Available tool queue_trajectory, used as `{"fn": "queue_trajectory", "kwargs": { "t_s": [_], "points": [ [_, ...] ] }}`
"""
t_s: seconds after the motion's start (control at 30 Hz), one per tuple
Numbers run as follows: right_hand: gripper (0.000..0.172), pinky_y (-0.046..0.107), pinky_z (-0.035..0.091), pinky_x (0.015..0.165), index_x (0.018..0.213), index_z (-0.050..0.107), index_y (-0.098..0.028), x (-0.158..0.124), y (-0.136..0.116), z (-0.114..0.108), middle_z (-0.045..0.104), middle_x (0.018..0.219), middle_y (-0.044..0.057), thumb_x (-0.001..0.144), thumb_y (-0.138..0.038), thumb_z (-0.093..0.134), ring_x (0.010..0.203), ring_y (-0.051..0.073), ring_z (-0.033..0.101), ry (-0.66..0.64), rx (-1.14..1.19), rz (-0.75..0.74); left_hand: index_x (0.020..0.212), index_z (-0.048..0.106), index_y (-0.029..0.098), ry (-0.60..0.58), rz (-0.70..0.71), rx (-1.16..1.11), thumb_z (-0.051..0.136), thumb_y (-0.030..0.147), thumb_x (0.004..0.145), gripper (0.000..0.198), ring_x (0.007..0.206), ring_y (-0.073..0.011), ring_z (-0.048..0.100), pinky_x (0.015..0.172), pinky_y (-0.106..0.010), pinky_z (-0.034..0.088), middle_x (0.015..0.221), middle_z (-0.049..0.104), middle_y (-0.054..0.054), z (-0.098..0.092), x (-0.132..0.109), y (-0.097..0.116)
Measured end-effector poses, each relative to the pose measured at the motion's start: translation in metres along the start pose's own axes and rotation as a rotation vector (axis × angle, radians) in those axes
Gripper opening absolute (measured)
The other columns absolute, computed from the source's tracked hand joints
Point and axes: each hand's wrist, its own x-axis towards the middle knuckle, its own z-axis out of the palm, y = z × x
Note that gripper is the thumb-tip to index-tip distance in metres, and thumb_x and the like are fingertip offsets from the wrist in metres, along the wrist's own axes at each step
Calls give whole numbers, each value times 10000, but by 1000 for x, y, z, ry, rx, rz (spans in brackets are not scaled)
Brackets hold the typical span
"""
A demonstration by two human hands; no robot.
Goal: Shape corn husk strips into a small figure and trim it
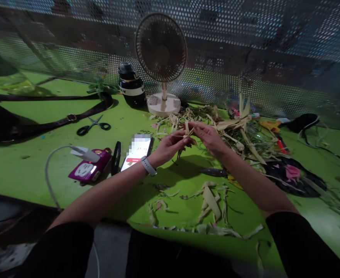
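Both hands meet over the middle of the green table, around a small bundle of dry corn husk strips [188, 131]. My left hand [172, 146] is closed on it from the left, thumb and fingers pinched together. From the right, my right hand [208, 137] pinches the same strips between thumb and fingers. Some darker bits hang just below the bundle. Behind and right of the hands lies a heap of dry husks and stalks [245, 131]. Loose peeled strips [212, 202] are scattered nearer the front edge. The fingers partly hide the bundle.
A fan [162, 48] and a dark bottle [132, 88] stand at the back by a perforated metal screen. On the left lie scissors [93, 124], a purple power socket [93, 166], a lit phone [136, 150] and a strapped bag [2, 119]. Dark-handled pliers [214, 172] lie under my right forearm.
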Motion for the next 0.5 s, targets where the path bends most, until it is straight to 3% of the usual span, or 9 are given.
{"fn": "queue_trajectory", "kwargs": {
  "t_s": [0.1,0.2,0.33,0.5],
  "points": [
    [442,371,513,901,978,698,-243,1,4,-2,709,991,28,844,-623,515,938,177,655,36,72,3,1002,540,178,52,-23,-30,726,384,759,369,794,-138,682,636,-228,481,869,735,-56,1,0,2],
    [350,334,520,847,963,698,-243,0,4,-4,701,961,15,853,-544,558,895,160,643,114,33,-45,915,525,180,108,-33,-65,749,378,733,350,778,-123,674,638,-223,471,863,732,-42,1,0,2],
    [221,320,499,839,962,694,-239,-4,-2,-3,684,963,11,859,-406,594,895,152,622,176,-112,-194,915,541,181,156,-61,-161,787,357,686,379,778,-126,668,735,-274,497,863,726,-32,0,2,0],
    [119,324,490,773,858,675,-219,-8,-7,0,661,841,16,857,-315,605,811,156,609,196,-383,-386,949,621,172,209,-116,-305,774,259,672,328,762,-100,634,635,-206,441,883,712,-20,0,5,0]
  ]
}}
